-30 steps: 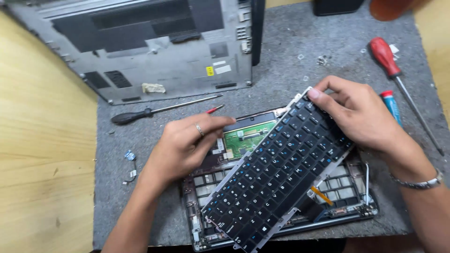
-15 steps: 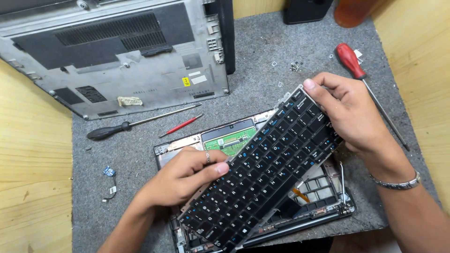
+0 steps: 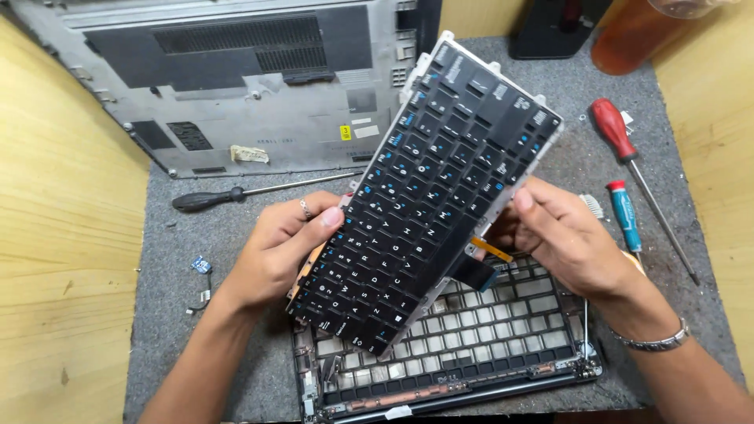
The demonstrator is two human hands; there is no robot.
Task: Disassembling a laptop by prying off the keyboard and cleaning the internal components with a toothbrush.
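Note:
A black laptop keyboard (image 3: 428, 188) is lifted clear of the laptop frame (image 3: 503, 338) and tilted up toward me. My left hand (image 3: 279, 247) grips its left long edge, thumb on the keys. My right hand (image 3: 561, 235) holds its right long edge from behind, near an orange and black ribbon cable (image 3: 483, 263) that hangs off the keyboard's underside. The frame below shows an open grid of key holes.
A grey laptop bottom cover (image 3: 236, 86) lies at the back left of the grey mat (image 3: 220, 314). A black screwdriver (image 3: 236, 194) lies in front of it. A red screwdriver (image 3: 628, 153) and a teal one (image 3: 626, 216) sit at the right. Small loose parts (image 3: 200, 271) lie at the left.
The keyboard has come up off the laptop frame and now stands tilted in the air. Both hands have shifted to grip its long edges, and the key-hole grid is uncovered.

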